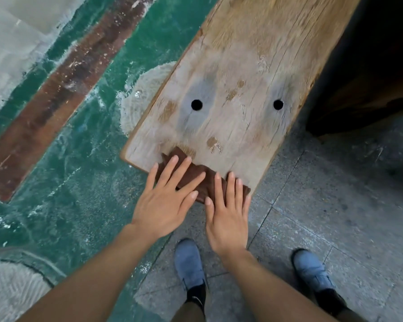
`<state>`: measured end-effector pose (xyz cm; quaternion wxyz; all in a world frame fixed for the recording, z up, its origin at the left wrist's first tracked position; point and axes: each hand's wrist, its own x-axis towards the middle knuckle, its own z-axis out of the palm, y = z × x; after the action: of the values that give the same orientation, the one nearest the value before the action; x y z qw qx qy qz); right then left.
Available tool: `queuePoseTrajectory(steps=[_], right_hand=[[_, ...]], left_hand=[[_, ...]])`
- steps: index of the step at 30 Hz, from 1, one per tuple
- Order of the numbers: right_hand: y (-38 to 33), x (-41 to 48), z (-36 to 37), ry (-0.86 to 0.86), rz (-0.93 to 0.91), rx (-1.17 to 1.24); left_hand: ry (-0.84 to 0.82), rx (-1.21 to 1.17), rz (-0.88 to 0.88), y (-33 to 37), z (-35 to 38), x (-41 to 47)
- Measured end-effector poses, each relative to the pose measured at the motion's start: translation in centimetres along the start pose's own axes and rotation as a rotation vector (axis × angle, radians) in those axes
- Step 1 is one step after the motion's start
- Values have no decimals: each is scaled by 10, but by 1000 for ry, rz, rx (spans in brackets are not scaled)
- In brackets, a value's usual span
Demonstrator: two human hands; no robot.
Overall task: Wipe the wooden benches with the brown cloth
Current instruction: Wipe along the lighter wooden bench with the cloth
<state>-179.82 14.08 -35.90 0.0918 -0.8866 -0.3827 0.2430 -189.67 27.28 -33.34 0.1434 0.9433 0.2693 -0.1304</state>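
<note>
A worn wooden bench (237, 94) runs from the top of the view down to the middle, with two round holes near its close end. The brown cloth (193, 173) lies crumpled on the bench's near edge. My left hand (165, 196) presses flat on the cloth's left part with its fingers spread. Beside it, my right hand (227, 210) rests flat on the cloth's right part, fingers straight and close together. Most of the cloth is hidden under both palms.
Green painted floor with a brown stripe (56, 89) lies to the bench's left. Grey paving tiles (335, 205) are on the right, under my two blue shoes (189, 263). A dark object (370, 77) stands against the bench's right side.
</note>
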Motion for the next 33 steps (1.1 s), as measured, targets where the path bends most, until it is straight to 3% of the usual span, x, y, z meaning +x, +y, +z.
queuePoseTrajectory(steps=[20, 33], right_hand=[[16, 24, -3, 118, 13, 8], [31, 95, -37, 121, 69, 4]], left_hand=[[59, 57, -57, 15, 5, 26], [78, 48, -91, 21, -13, 101]])
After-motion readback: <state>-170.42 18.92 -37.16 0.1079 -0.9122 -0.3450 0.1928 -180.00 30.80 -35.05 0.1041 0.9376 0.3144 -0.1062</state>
